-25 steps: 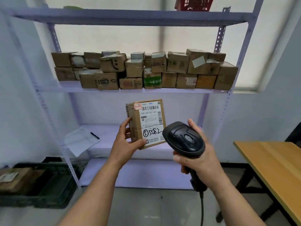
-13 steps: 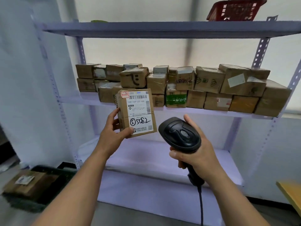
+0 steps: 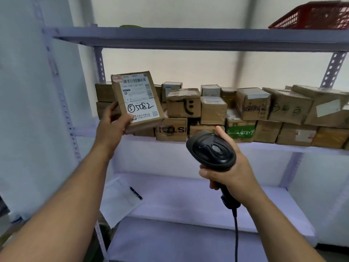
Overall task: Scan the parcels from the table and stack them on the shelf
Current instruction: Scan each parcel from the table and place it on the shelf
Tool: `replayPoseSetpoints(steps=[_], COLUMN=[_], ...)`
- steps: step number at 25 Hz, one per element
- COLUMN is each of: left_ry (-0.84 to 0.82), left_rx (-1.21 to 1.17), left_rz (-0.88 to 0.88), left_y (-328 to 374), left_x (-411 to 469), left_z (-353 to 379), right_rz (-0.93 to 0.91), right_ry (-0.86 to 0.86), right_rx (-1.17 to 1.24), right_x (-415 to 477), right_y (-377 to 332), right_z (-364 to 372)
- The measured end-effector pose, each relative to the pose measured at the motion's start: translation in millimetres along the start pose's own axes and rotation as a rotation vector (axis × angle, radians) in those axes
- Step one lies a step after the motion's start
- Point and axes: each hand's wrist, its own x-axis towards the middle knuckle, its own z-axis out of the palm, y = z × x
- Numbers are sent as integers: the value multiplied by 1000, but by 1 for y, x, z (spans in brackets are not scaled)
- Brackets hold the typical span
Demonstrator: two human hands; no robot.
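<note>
The left hand grips a parcel by its lower left corner, raised before the shelf stack; its label bears barcodes and handwritten "5082". The right hand clasps a black scanner. A stacked box reads "ISTSI".

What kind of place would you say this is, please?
Likely a delivery storeroom or depot: a metal shelf stacked with taped boxes, a labelled parcel held in the left hand, and a corded scanner in the right hand.
</note>
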Motion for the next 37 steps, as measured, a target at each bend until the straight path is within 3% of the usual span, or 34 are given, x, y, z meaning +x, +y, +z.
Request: replayPoseSetpoints(steps=[11,20,26,33,37], left_ry=[-291,-419,-399,-86,-209], left_rx=[106,133,44,282,307], left_rz=[-135,39,4,465,588], left_y=[-21,-52,-53,-41,-46], left_x=[153,163,158,79,-22], left_z=[25,39,36,41,79], right_rz=[62,111,129,134,156], right_ry=[169,258,290,339,368], right_rx=[-88,-151,-155,-131,-115], right_x=[57,58,44,-10,-62], right_y=[10,11,13,5,-6], right_z=[73,76,66,34,5])
